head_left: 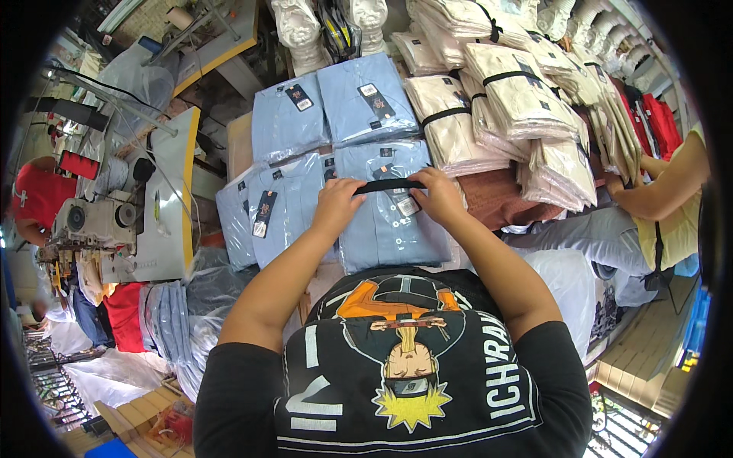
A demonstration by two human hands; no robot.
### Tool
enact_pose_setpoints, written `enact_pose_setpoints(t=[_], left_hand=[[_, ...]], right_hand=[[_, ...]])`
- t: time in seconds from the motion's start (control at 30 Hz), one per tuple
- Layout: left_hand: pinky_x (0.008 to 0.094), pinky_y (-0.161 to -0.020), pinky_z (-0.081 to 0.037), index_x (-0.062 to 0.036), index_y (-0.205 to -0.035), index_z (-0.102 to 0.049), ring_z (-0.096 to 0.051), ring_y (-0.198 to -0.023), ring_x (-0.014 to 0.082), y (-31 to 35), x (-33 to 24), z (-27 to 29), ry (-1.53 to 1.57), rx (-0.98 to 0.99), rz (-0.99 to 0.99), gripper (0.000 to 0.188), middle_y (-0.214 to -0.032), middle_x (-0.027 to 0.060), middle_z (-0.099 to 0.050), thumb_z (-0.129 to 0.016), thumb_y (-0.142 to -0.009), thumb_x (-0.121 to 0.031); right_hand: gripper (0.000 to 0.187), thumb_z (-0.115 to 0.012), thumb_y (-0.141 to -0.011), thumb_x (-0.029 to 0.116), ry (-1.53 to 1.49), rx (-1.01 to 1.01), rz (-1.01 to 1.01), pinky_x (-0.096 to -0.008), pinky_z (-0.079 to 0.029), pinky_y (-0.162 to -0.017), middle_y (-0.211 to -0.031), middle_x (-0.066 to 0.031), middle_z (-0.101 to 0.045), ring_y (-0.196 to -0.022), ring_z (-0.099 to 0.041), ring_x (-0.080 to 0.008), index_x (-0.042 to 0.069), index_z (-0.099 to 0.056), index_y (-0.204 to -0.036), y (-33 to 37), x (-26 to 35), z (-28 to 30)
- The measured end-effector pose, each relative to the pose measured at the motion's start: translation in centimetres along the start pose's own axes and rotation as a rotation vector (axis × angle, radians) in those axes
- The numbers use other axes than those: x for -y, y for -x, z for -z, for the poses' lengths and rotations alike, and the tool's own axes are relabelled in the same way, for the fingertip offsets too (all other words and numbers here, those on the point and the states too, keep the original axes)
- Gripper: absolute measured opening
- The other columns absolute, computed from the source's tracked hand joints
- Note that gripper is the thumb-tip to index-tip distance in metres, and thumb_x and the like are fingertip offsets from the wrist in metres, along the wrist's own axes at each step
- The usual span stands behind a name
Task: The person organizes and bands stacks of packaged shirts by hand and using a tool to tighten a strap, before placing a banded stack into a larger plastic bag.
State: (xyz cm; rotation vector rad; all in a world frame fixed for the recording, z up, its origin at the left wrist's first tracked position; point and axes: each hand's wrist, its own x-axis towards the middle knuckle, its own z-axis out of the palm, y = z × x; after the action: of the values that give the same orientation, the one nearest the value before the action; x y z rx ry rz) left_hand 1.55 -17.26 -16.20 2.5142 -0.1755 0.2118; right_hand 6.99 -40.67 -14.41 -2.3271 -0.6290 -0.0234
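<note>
A black fabric strip (388, 185) is stretched level between my two hands. My left hand (338, 203) pinches one end of it, and my right hand (440, 197) closes on the other. Right beneath the strip lies a folded light-blue shirt (374, 246) in a clear plastic bag, its front buttons and dark hang tag showing. Other bagged blue shirts sit beside it, one (290, 195) to the left, partly under my left forearm, and two stacks, one (286, 126) and another (366, 99), on the far side.
Cream garments in bags, bundled with black strips (527, 84), are piled at the far right. A co-worker's arm (664, 191) reaches in there. Sewing machines (92, 221) stand on a table (172, 191) at left, where a person in red (42, 198) sits. Wrapped white bundles (298, 34) stand behind.
</note>
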Motion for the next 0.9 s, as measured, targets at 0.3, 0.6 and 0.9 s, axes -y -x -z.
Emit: enact_pose_setpoints(t=[0.3,0.6,0.9], left_hand=[[0.0397,-0.083,-0.038,-0.0132,-0.093,-0.062,-0.051,-0.096,0.0249,-2.1,-1.1,0.1,-0.082,0.008,0.005,0.021,-0.096,0.0027,-0.059,-0.067,-0.074,-0.021],[0.0366,-0.081,-0.037,-0.0134,-0.081,-0.063,-0.053,-0.084,0.0189,-3.3,0.0,-0.4,-0.288,-0.069,-0.341,0.011,-0.08,-0.0011,-0.059,-0.066,-0.073,-0.019],[0.0372,-0.08,-0.039,-0.0131,-0.078,-0.06,-0.054,-0.079,0.0184,-2.0,-0.2,-0.1,-0.303,-0.053,-0.495,0.008,-0.076,0.0001,-0.059,-0.063,-0.071,-0.015]], right_hand=[[0.008,-0.065,-0.071,0.012,0.094,0.09,-0.063,-0.0396,-0.046,-0.072,-0.083,-0.0097,-0.059,-0.081,-0.058,-0.0297,0.007,-0.064,-0.078,-2.6,-0.4,-0.2],[0.006,-0.058,-0.073,0.013,0.408,0.189,0.24,-0.038,-0.045,-0.068,-0.078,-0.0073,-0.059,-0.074,-0.059,-0.0264,0.008,-0.06,-0.076,-3.1,-1.3,0.0],[0.007,-0.056,-0.072,0.012,0.415,0.332,0.303,-0.0384,-0.045,-0.068,-0.075,-0.0081,-0.058,-0.074,-0.059,-0.027,0.006,-0.059,-0.074,-2.5,-0.6,1.1]])
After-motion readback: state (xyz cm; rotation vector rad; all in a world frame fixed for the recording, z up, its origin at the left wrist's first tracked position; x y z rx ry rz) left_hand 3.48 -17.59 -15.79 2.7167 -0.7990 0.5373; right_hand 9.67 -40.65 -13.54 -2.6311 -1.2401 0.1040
